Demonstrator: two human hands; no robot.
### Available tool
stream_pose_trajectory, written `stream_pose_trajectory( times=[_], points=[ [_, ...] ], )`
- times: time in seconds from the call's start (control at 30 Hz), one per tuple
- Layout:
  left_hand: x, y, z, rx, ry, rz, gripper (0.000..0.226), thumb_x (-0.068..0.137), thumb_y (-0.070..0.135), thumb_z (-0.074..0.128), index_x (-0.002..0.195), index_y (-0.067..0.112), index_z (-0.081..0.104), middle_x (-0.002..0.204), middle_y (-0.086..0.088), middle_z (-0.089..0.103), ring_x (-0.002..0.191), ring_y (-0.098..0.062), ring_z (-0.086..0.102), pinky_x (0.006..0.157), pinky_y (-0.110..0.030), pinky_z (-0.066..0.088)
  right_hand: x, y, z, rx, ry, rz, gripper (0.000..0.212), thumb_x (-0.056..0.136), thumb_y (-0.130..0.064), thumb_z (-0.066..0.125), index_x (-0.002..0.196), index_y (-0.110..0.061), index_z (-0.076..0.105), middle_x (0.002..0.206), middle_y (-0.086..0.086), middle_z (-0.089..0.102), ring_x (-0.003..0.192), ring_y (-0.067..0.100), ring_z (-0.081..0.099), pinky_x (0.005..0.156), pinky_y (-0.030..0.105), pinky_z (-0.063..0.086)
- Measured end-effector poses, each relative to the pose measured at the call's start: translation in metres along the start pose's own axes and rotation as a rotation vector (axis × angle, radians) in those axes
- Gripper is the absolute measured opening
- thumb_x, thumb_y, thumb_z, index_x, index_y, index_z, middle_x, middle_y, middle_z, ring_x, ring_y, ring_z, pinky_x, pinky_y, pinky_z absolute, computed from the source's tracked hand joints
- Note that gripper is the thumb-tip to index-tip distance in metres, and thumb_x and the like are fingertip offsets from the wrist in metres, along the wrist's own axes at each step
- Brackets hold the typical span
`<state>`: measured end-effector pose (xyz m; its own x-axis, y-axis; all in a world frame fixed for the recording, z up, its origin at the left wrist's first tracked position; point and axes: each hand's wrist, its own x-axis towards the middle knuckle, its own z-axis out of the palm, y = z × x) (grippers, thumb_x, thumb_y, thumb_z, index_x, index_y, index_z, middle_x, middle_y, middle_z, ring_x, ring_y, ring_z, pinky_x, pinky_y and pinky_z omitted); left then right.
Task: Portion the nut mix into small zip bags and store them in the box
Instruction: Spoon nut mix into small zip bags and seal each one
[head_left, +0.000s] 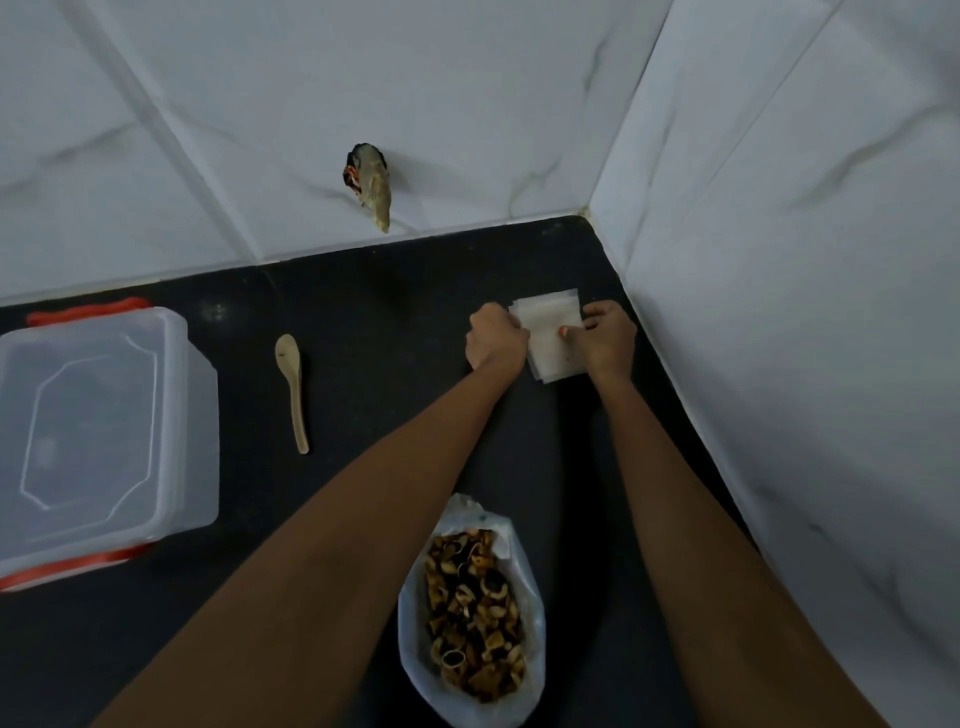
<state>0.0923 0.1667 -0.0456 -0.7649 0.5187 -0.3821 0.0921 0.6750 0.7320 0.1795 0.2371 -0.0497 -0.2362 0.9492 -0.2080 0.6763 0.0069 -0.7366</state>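
1. Left hand (496, 338) is gripping the left edge of the zip bag stack (550, 332), fingers curled.
2. Right hand (605, 338) is pinching the stack's right edge, thumb lying on top.
3. Stack is lying on the table (363, 322), well beyond the nut mix bag (472, 618).
4. Nut mix bag is lying open between the forearms.
5. Wooden spoon (292, 387) is lying beyond and left of the nut mix bag.
6. Box (98, 431), lid on, is sitting farther left, well apart.

Dim, flat indoor light — soft shadows, slight blur, wide-angle bending at edges
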Motion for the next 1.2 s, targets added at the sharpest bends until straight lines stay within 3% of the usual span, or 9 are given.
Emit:
stream_pose_trajectory(
  times=[0.13, 0.33, 0.47, 0.57, 0.73, 0.83, 0.9, 1.03, 1.2],
  points=[
    [-0.003, 0.000, -0.002, -0.006, 0.018, 0.021, 0.020, 0.089, 0.016, 0.056, 0.105, 0.009, 0.066, 0.110, -0.012, 0.065, 0.102, -0.028, 0.062, 0.078, -0.033, 0.048, 0.000, -0.002, -0.005, 0.007, 0.011, 0.000, 0.026, 0.079, -0.010, 0.070, 0.103, -0.005, 0.061, 0.107, 0.010, 0.064, 0.088, 0.016, 0.057, 0.070, 0.022, 0.040],
    [-0.013, -0.005, -0.009, -0.099, -0.036, 0.054, 0.016, 0.087, 0.013, 0.058, 0.100, 0.009, 0.066, 0.108, -0.010, 0.065, 0.100, -0.023, 0.061, 0.080, -0.028, 0.046, -0.003, -0.005, -0.014, 0.013, -0.050, -0.015, 0.025, 0.081, -0.013, 0.068, 0.103, -0.004, 0.063, 0.108, 0.010, 0.064, 0.099, 0.022, 0.060, 0.078, 0.026, 0.044],
    [-0.027, -0.007, -0.021, -0.316, -0.074, 0.023, 0.005, 0.084, 0.010, 0.058, 0.088, 0.012, 0.060, 0.096, -0.011, 0.065, 0.087, -0.023, 0.064, 0.082, -0.036, 0.055, -0.020, -0.013, -0.029, 0.054, -0.090, -0.088, 0.021, 0.083, -0.014, 0.067, 0.099, 0.000, 0.066, 0.099, 0.012, 0.066, 0.087, 0.019, 0.058, 0.074, 0.025, 0.043],
    [-0.051, -0.010, -0.041, -0.608, -0.125, -0.028, 0.010, 0.089, 0.005, 0.053, 0.099, 0.006, 0.054, 0.090, -0.008, 0.060, 0.068, -0.011, 0.062, 0.065, -0.021, 0.056, -0.042, -0.020, -0.040, 0.102, -0.183, -0.110, 0.018, 0.084, -0.014, 0.066, 0.099, -0.004, 0.065, 0.097, 0.010, 0.065, 0.086, 0.016, 0.059, 0.073, 0.025, 0.046],
    [-0.095, -0.024, -0.080, -0.761, -0.124, 0.044, 0.016, 0.088, 0.008, 0.058, 0.104, 0.004, 0.056, 0.096, -0.010, 0.064, 0.081, -0.015, 0.066, 0.071, -0.023, 0.057, -0.096, -0.032, -0.054, 0.205, -0.312, -0.169, 0.007, 0.084, -0.012, 0.066, 0.090, -0.008, 0.065, 0.087, 0.005, 0.066, 0.078, 0.011, 0.061, 0.069, 0.022, 0.050],
    [-0.123, -0.039, -0.105, -0.670, -0.042, 0.130, 0.017, 0.089, 0.012, 0.057, 0.104, 0.003, 0.059, 0.092, -0.009, 0.066, 0.077, -0.013, 0.066, 0.071, -0.022, 0.057, -0.137, -0.034, -0.059, 0.272, -0.414, -0.179, 0.013, 0.084, -0.013, 0.065, 0.097, -0.009, 0.064, 0.085, -0.005, 0.066, 0.076, 0.001, 0.062, 0.059, 0.008, 0.048],
    [-0.142, -0.053, -0.122, -0.576, 0.004, 0.198, 0.011, 0.089, 0.011, 0.057, 0.099, 0.007, 0.061, 0.086, -0.005, 0.066, 0.073, -0.009, 0.065, 0.068, -0.018, 0.055, -0.163, -0.034, -0.058, 0.316, -0.406, -0.201, 0.020, 0.083, -0.015, 0.067, 0.102, -0.010, 0.063, 0.086, -0.008, 0.064, 0.078, -0.001, 0.061, 0.060, 0.006, 0.047],
    [-0.175, -0.084, -0.149, -0.382, -0.019, 0.290, 0.009, 0.088, 0.008, 0.059, 0.097, 0.008, 0.063, 0.083, -0.005, 0.065, 0.073, -0.010, 0.064, 0.071, -0.020, 0.055, -0.206, -0.033, -0.053, 0.301, -0.408, -0.261, 0.029, 0.084, -0.014, 0.066, 0.112, -0.015, 0.061, 0.095, -0.007, 0.064, 0.087, -0.003, 0.059, 0.069, 0.006, 0.048],
    [-0.207, -0.118, -0.175, -0.098, -0.084, 0.385, 0.017, 0.087, 0.010, 0.059, 0.104, 0.009, 0.063, 0.088, 0.003, 0.063, 0.077, -0.004, 0.062, 0.071, -0.010, 0.052, -0.256, -0.027, -0.037, 0.184, -0.512, -0.301, 0.022, 0.083, -0.005, 0.064, 0.103, -0.013, 0.066, 0.091, -0.004, 0.066, 0.086, 0.002, 0.063, 0.076, 0.014, 0.051]
  ],
)
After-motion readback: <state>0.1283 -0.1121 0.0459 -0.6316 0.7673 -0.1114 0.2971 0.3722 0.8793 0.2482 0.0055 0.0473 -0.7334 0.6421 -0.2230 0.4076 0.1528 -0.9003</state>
